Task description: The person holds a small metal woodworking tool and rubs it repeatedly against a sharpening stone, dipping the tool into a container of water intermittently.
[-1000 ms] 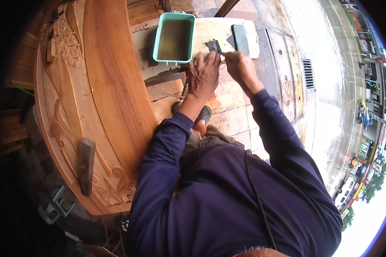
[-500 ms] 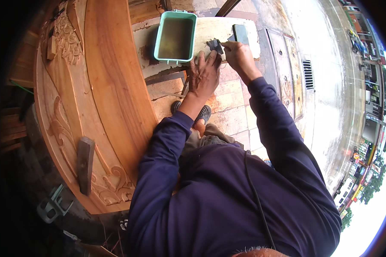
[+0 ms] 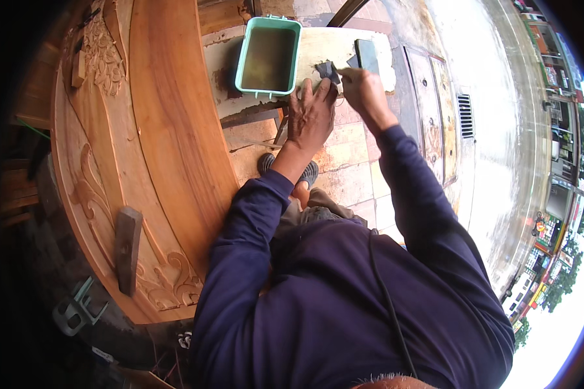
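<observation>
A dark grey, creased piece that looks like sandpaper (image 3: 329, 70) lies on the pale worn bench (image 3: 318, 40). My left hand (image 3: 310, 117) reaches over the bench's near edge, fingers stretched and spread, its fingertips at the near end of that dark piece. To its right, my right hand (image 3: 365, 96) is closed in a pinch beside the same piece; whatever sits in the pinch is too small to make out. Just beyond the right hand rests a dark green-grey sharpening stone (image 3: 366, 54). A mint-green tub (image 3: 239, 70) of murky water stands left of the hands.
A large carved wooden panel (image 3: 169, 129) fills the left side, with a dark wooden block (image 3: 128, 249) on it. Below the bench are tiles (image 3: 344, 178) and my sandals (image 3: 310, 172). A metal floor cover (image 3: 435, 110) and a drain grate (image 3: 466, 117) lie to the right.
My right hand has shifted slightly to the right and nearer to me, beside the dark piece. My left hand stays almost in place.
</observation>
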`<state>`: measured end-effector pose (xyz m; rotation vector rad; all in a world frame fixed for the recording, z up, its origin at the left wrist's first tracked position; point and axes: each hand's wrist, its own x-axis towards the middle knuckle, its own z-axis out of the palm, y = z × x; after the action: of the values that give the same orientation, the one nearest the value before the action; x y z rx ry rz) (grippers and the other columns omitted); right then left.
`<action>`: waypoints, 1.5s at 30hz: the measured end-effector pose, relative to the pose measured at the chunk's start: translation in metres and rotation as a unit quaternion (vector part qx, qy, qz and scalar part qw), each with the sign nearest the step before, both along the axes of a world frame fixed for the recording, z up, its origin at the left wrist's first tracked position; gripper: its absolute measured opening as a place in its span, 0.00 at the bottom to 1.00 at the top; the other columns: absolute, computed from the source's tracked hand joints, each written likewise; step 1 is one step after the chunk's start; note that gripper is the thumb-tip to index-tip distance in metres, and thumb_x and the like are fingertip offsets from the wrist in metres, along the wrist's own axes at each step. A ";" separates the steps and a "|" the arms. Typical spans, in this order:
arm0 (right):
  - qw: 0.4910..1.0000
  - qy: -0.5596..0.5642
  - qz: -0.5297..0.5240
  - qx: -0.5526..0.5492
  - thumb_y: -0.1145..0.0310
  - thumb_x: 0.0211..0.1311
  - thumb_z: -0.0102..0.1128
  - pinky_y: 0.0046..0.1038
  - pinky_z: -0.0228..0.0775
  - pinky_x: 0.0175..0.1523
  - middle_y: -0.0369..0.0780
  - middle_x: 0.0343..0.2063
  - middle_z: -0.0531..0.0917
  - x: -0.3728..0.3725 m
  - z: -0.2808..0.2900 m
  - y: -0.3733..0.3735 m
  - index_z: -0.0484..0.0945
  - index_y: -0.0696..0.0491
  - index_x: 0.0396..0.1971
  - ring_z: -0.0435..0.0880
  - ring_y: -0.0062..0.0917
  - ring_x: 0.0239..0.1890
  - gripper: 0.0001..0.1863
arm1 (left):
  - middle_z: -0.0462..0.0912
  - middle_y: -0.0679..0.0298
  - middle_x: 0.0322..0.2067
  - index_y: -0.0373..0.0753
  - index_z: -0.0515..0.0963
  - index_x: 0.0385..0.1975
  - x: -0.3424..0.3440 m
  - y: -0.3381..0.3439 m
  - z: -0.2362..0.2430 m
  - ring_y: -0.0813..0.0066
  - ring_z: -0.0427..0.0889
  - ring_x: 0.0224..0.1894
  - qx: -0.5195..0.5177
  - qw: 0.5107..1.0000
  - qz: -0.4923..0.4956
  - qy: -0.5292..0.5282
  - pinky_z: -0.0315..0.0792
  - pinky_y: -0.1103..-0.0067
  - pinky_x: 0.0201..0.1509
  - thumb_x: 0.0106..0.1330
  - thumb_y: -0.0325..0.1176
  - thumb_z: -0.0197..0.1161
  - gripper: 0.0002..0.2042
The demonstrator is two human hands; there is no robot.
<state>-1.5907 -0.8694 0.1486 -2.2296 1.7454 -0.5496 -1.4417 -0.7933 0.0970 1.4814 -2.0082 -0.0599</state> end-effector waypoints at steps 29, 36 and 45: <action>0.999 0.004 0.049 0.001 0.72 0.68 0.63 0.39 0.85 0.44 0.53 0.36 0.89 0.002 0.001 0.004 0.91 0.55 0.43 0.92 0.46 0.38 0.11 | 0.77 0.63 0.64 0.41 0.81 0.61 0.004 -0.003 -0.003 0.49 0.72 0.64 -0.006 1.000 0.007 0.001 0.64 0.52 0.69 0.74 0.37 0.62 0.18; 1.000 0.007 0.022 0.010 0.73 0.65 0.61 0.41 0.85 0.46 0.52 0.34 0.89 0.007 0.007 -0.010 0.92 0.52 0.41 0.91 0.48 0.37 0.11 | 0.77 0.62 0.64 0.41 0.79 0.63 0.001 -0.002 0.001 0.50 0.72 0.65 -0.003 1.000 0.003 -0.002 0.63 0.53 0.70 0.73 0.35 0.62 0.20; 0.999 -0.018 0.018 0.025 0.71 0.67 0.61 0.41 0.85 0.47 0.53 0.37 0.89 0.007 0.005 -0.010 0.92 0.50 0.43 0.91 0.47 0.37 0.12 | 0.74 0.60 0.67 0.42 0.78 0.65 0.002 -0.002 -0.004 0.46 0.71 0.69 0.012 1.000 -0.006 -0.007 0.65 0.50 0.71 0.72 0.35 0.61 0.22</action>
<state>-1.5839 -0.8797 0.1531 -2.1996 1.6787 -0.5281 -1.4393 -0.7955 0.0929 1.4874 -2.0343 -0.0787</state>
